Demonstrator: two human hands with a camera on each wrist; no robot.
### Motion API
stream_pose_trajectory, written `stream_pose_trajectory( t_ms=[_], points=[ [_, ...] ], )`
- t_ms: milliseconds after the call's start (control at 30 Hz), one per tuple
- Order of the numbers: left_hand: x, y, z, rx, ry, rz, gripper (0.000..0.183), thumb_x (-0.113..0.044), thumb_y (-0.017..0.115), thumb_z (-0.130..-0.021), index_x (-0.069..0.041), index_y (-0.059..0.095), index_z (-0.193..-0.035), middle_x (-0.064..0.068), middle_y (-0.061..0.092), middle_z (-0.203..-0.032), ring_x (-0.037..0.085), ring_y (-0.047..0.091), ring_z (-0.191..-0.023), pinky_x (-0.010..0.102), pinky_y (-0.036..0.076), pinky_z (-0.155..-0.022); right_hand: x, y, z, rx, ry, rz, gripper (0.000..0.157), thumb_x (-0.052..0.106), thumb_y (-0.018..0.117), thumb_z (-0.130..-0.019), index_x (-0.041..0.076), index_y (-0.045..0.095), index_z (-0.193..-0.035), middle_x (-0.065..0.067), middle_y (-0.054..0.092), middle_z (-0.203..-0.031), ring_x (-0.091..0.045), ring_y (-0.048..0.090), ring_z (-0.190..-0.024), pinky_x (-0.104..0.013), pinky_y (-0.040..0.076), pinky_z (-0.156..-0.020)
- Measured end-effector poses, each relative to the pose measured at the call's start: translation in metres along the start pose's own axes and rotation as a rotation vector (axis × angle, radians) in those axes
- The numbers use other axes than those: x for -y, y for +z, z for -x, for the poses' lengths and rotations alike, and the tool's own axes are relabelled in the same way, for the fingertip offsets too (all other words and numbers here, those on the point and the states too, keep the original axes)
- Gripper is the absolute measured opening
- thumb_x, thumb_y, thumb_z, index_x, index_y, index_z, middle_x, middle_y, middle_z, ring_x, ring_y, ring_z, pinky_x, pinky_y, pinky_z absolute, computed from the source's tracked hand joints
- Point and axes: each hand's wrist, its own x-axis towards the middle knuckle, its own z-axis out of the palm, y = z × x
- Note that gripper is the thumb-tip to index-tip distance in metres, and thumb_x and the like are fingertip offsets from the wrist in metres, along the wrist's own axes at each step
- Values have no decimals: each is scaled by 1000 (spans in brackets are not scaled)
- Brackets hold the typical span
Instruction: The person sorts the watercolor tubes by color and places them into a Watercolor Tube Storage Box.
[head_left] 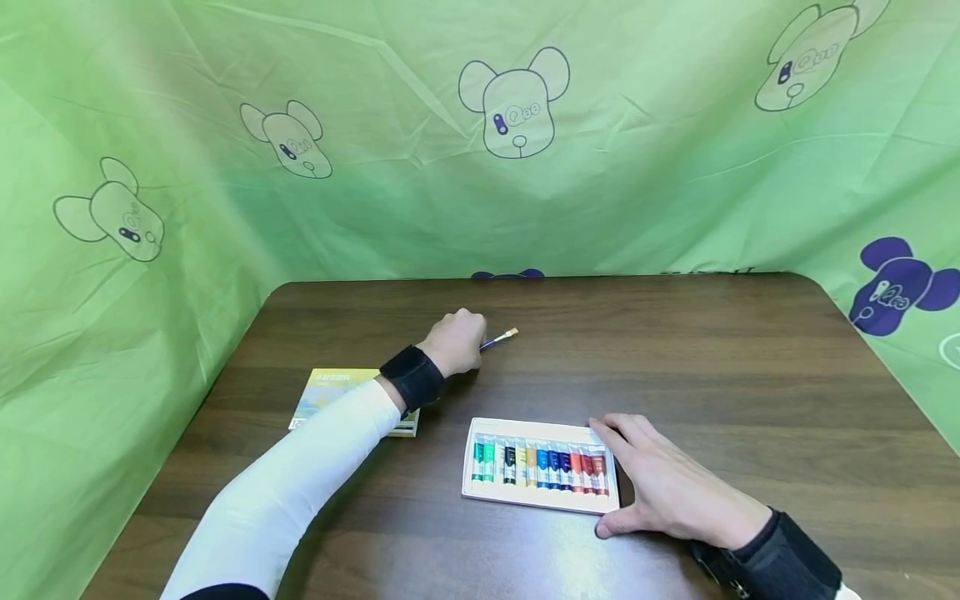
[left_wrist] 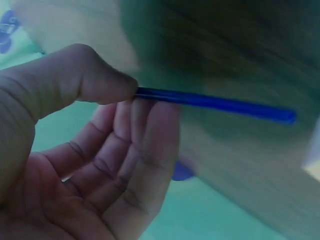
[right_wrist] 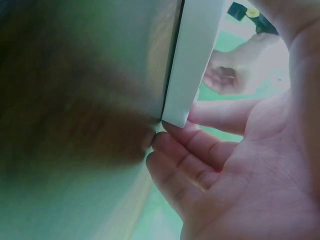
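Toward the back middle of the table, my left hand (head_left: 456, 340) pinches a paintbrush (head_left: 501, 338) between thumb and fingers. Its pale bristles point right and away in the head view. The dark blue handle (left_wrist: 225, 105) sticks out past the fingertips in the left wrist view. My right hand (head_left: 660, 483) lies at the right end of a white tray (head_left: 525, 497) holding a row of paint tubes (head_left: 553, 468) in several colours. Its fingers reach the tray's far right corner, and the thumb is by the near one. In the right wrist view, fairly straight fingers (right_wrist: 200, 150) touch the tray's end.
A flat pack or pad with a yellow and light blue cover (head_left: 326, 392) lies on the brown wooden table (head_left: 712, 358), partly hidden under the left forearm. A green cloth (head_left: 390, 200) with printed mouse-like heads hangs behind and along the sides.
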Motion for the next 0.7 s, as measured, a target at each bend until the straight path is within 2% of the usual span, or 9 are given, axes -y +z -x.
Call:
stream_pose_trajectory(
  t_ms=[167, 367, 533, 700],
  points=[
    [-21, -3, 14, -37, 162, 79, 12, -2, 68, -78, -9, 69, -88, -1, 63, -77, 13, 57, -66, 26, 47, -56, -1, 0, 0, 1, 4, 2, 117, 77, 74, -60, 2, 44, -144, -12, 46, -139, -27, 45, -126, -47, 46, -99],
    [-49, -2, 39, -14, 333, 164, 18, -2, 66, -81, -10, 73, -95, -2, 69, -86, 8, 59, -73, 19, 48, -64, -2, -1, 0, 6, 11, -1, 117, 79, 73, -60, 2, 45, -144, -11, 46, -139, -26, 45, -126, -47, 47, -98],
    [-61, 5, 59, 15, 412, 147, 17, -5, 66, -86, -13, 76, -98, -3, 72, -92, 5, 58, -79, 16, 48, -71, -2, -1, 1, -13, -1, -3, 119, 80, 71, -59, 1, 44, -144, -13, 46, -139, -28, 45, -126, -49, 46, -99],
    [-66, 13, 68, 54, 444, 132, 17, -9, 66, -89, -15, 77, -102, -4, 73, -97, 3, 61, -85, 18, 51, -80, -4, -1, 3, -60, -4, 1, 122, 80, 73, -56, -2, 46, -142, -15, 48, -135, -31, 45, -126, -51, 45, -99]
  ],
)
